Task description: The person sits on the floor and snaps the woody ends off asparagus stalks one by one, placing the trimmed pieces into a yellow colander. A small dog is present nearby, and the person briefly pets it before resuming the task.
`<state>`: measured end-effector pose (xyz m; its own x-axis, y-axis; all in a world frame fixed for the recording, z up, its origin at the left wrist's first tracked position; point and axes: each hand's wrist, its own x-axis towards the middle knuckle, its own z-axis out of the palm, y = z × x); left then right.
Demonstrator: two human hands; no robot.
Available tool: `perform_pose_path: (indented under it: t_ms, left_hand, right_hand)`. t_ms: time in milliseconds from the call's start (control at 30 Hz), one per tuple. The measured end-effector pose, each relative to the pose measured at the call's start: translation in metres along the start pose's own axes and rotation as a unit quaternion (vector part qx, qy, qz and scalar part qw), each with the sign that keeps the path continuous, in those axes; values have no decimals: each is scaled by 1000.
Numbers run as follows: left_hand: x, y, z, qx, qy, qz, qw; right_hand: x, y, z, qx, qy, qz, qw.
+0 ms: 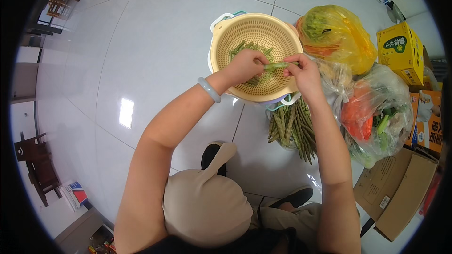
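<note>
My left hand [245,65], with a pale bangle [209,90] at the wrist, pinches one end of a green bean pod [277,66]. The fingertips of my right hand [304,73] grip the pod's other end. Both hands are over a cream plastic colander [226,30]. Inside it lie short bean pieces [251,46] and loose pale green bits. White and teal handles show that more basins or baskets are stacked beneath the colander. A bunch of long green beans [293,127] rests on the floor, partly behind my right forearm.
To the right sit a yellow plastic bag of leafy vegetables [333,31] and a clear bag [383,113] with a red bag and greens inside. Beyond are a yellow carton [399,53] and an opened cardboard box [379,180]. My shoes [212,157] are on the tiled floor [169,42].
</note>
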<state>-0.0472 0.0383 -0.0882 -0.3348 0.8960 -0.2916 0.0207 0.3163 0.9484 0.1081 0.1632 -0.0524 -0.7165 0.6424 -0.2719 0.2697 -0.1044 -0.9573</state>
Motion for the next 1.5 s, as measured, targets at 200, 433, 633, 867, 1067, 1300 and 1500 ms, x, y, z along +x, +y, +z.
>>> perform_pose_path:
  t_ms: [200, 433, 633, 867, 1067, 1300, 1500]
  left_hand:
    - [-2, -2, -4, 122, 46, 37, 991]
    - [-10, 18, -7, -9, -10, -11, 1000]
    - [-11, 18, -10, -150, -8, -61, 987]
    - [-11, 25, -13, -328, 48, -20, 943]
    - [-12, 34, -9, -282, 59, -3, 958]
    - [-32, 73, 39, 199, 4, 93, 976]
    - [-29, 98, 99, 86, -96, 167, 977]
  right_hand:
    - [-1, -1, -3, -6, -9, -17, 1000]
    - [-2, 1, -8, 68, -20, -1, 997]
    - [-1, -4, -25, 179, -69, 87, 978]
    - [-9, -23, -30, 261, -102, 115, 953]
    - [-13, -13, -33, 253, -86, 91, 959]
    - [-20, -38, -45, 235, -118, 129, 956]
    - [-51, -36, -102, 2, -50, 124, 991]
